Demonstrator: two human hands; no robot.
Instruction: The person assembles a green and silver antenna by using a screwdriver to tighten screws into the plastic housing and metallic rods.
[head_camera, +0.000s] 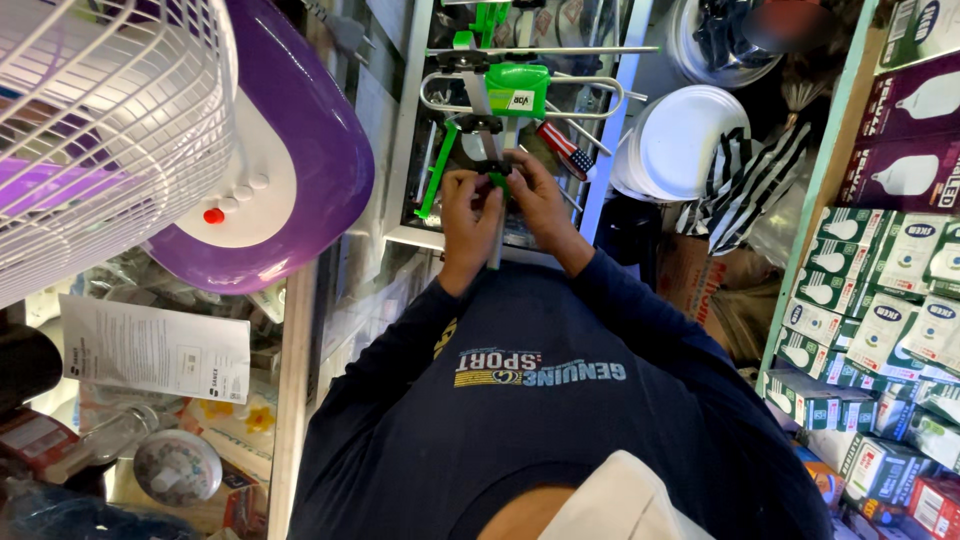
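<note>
A metal antenna with green plastic fittings is held upright in front of the person's chest, over a glass display counter. Its long axis runs away from the body, from the hands toward the counter's far edge, with a looped metal element and a green box-shaped housing set across it well beyond the fingers. The near end of the boom is gripped between both hands, so the work point lies directly at the fingertips rather than to either side.

The left hand is closed around the boom from the left, its fingers curled and pressed together against the metal. The right hand is placed just beside it, touching or nearly touching it, with thumb and forefinger pinched on a small green clip seated on the boom. Neither hand is clearly nearer; both meet at the same spot. How tightly the clip is squeezed cannot be told.

A purple and white fan is seen at the counter's left edge, with its white grille nearest the camera. A stack of white plates is placed to the right of the antenna, and boxed light bulbs are shelved farther right. A printed sheet lies below the fan.
</note>
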